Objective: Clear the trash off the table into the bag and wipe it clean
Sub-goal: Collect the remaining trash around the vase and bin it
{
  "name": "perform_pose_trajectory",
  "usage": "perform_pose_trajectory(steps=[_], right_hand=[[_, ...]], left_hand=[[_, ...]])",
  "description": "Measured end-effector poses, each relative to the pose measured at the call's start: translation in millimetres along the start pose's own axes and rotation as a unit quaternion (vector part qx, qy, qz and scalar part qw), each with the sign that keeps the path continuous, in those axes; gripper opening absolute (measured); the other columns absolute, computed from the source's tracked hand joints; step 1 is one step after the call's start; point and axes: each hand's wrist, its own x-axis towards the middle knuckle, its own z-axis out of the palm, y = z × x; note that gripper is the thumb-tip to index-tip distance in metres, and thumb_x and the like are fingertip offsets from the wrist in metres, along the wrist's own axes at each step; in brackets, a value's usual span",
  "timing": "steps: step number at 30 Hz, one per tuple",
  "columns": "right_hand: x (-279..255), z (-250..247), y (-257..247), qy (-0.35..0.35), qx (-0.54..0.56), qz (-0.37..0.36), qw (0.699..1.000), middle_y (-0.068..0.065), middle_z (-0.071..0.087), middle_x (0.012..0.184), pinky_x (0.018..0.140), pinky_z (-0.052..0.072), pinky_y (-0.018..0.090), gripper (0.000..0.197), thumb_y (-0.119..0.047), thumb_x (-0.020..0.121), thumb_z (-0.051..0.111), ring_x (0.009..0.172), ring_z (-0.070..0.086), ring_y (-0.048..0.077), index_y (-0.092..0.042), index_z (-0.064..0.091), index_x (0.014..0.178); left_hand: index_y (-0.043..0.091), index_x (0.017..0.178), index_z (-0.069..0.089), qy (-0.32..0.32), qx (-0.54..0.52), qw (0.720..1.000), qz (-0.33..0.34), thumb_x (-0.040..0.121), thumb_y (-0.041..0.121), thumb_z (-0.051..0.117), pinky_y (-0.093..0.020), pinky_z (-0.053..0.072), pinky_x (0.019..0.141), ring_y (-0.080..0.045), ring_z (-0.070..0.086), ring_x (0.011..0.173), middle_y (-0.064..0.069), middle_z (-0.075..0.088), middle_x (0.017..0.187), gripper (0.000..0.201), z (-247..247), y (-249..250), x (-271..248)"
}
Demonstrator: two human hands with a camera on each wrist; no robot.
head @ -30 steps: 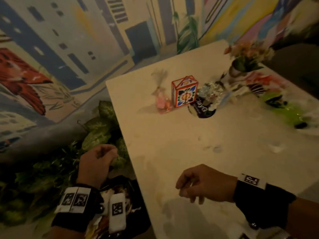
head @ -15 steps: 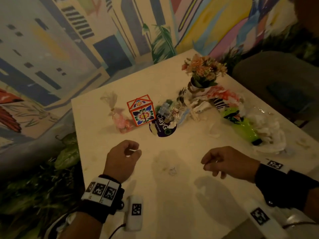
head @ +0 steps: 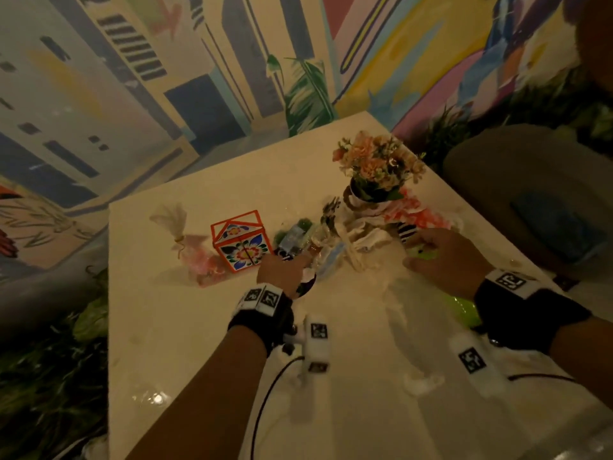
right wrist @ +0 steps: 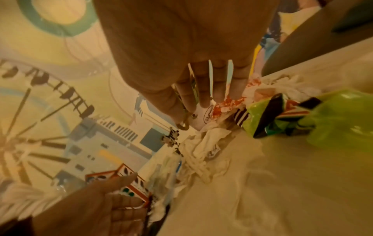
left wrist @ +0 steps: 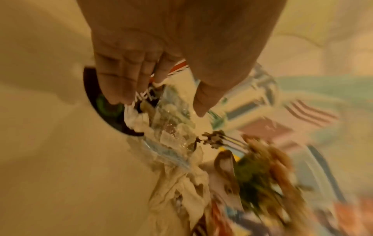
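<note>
Here, the left hand's fingers [left wrist: 121,83] reach down straight and close together, tips touching the clear crinkled wrapper [left wrist: 173,127] and crumpled tissue atop a dark round lid [left wrist: 105,111], thumb held apart and nothing pinched yet. The right hand's fingers [right wrist: 203,89] are extended and slightly spread over a red-printed tissue [right wrist: 228,103], just beside a lime-green snack bag [right wrist: 333,121]; whether they touch it cannot be told.

The left hand [head: 282,270] and right hand [head: 441,260] flank a litter heap running across the far right of the pale surface [head: 185,343]. The trash bag is not in view.

Just behind the heap stands a small vase of flowers [head: 378,167], with tissue bunched against its base; a sweeping grab could likely tip it. At the left, a painted floral box [head: 240,242] and a pink ribboned favor pouch [head: 199,257] sit beside the rubbish and might be scooped up by mistake. Loose wrappers look light and slippery, so a shallow grasp may scatter them off the edge.
</note>
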Motion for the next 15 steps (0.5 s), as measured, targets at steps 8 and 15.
perform_pose_trajectory(steps=[8,15], right_hand=[[94,39,19,-0.118,-0.176,-0.118,0.970,0.000,0.025,0.154,0.113,0.028,0.044,0.076,-0.043,0.075,0.066,0.139,0.025,0.027,-0.031,0.032,0.142],[112,49,20,-0.176,-0.210,-0.134,0.952,0.003,0.010,0.158,0.116,0.018,0.042,0.088,-0.044,0.080,0.066,0.144,0.011,0.031,-0.026,0.015,0.149]], left_hand=[[0.018,0.144,0.036,0.120,-0.009,0.990,-0.070,0.064,0.070,0.069,-0.040,0.027,0.109,-0.028,0.038,0.134,-0.008,0.032,0.151,0.101,59,21,38],[0.013,0.119,0.048,0.149,-0.037,0.983,-0.097,0.056,0.059,0.080,-0.034,0.050,0.069,-0.029,0.057,0.083,-0.007,0.058,0.105,0.085,87,29,40]])
